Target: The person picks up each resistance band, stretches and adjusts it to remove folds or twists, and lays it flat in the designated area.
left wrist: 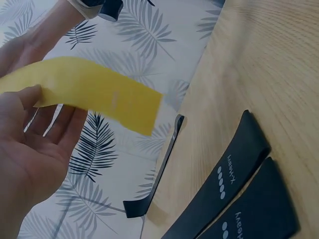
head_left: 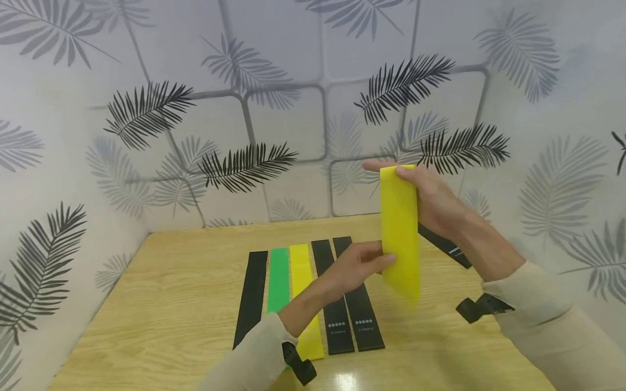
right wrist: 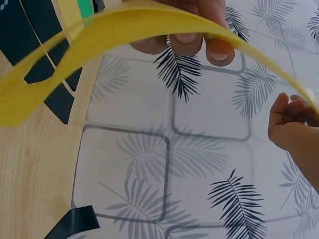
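A flat yellow resistance band [head_left: 400, 217] hangs folded as a long loop above the table, its lower end loose. Near its top edge my right hand [head_left: 435, 198] pinches it, thumb on the near side, forefinger pointing left behind. Lower down, my left hand [head_left: 354, 266] pinches the band's left edge between thumb and fingers. In the left wrist view the left thumb presses on the yellow band [left wrist: 94, 84], the other fingers below it. The right wrist view shows the yellow band [right wrist: 124, 27] bowed, its two layers parted at the loose end.
Flat bands lie side by side on the wooden table [head_left: 161, 304]: a black band [head_left: 251, 293], a green band [head_left: 279, 277], a yellow band [head_left: 300, 260] and two black bands marked X-Heavy [left wrist: 219, 179]. Another black band [head_left: 447, 247] lies behind the right wrist. Leaf-patterned walls border the table.
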`<act>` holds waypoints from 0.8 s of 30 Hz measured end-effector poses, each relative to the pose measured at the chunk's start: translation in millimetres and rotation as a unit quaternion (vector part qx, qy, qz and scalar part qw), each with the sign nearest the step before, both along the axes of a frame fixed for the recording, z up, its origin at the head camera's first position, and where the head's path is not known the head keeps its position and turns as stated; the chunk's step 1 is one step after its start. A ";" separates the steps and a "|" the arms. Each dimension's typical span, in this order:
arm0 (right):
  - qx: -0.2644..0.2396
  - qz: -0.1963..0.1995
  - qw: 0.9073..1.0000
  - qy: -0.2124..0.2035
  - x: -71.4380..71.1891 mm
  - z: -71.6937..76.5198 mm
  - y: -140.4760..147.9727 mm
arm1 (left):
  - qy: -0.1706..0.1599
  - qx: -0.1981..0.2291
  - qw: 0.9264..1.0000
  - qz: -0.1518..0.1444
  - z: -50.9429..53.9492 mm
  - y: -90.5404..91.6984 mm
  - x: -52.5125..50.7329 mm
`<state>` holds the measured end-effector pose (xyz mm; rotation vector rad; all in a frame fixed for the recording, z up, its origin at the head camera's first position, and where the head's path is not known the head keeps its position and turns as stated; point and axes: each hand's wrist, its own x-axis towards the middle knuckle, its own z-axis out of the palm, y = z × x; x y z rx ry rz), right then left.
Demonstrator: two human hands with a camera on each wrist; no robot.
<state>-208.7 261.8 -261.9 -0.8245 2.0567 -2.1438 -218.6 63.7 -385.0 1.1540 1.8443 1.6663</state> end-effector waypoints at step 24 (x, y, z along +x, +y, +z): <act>0.014 -0.277 0.954 -0.116 -37.1 -54.0 13.8 | -0.100 -0.081 0.991 0.020 -31.7 -10.8 18.2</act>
